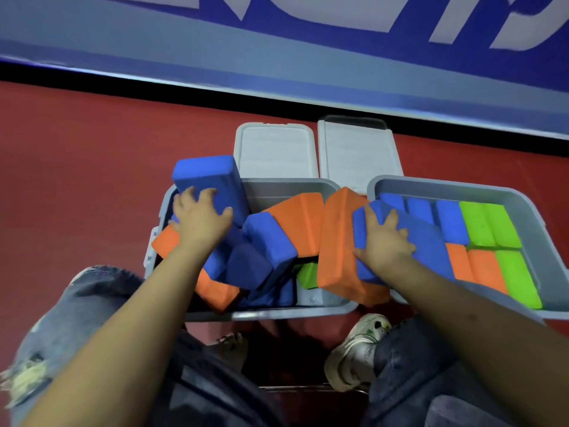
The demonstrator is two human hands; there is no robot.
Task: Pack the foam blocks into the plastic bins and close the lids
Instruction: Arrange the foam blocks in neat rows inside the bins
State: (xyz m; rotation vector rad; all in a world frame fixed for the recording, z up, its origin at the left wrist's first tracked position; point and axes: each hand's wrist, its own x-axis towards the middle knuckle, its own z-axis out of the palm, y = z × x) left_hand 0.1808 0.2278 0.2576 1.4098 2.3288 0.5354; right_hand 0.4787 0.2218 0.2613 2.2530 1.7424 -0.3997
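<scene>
I take the left bin (255, 314) as my landmark. In it the foam blocks lie in a loose heap, some tilted over its rim. My left hand (200, 223) grips a blue block (209, 177) at the bin's far left corner; the fingers (209, 195) curl over its near end, and its long axis runs away from me, standing almost upright. Just right of this bin, my right hand (385, 241) holds a second blue block (428, 241) together with an orange block (335, 241), fingers spread and clamped on them, above the right bin (523, 208), which is already packed in neat rows. Both lids (274, 149) lie open behind the left bin. The blue banner (277, 41) behind carries large white letters, but I cannot read them.
</scene>
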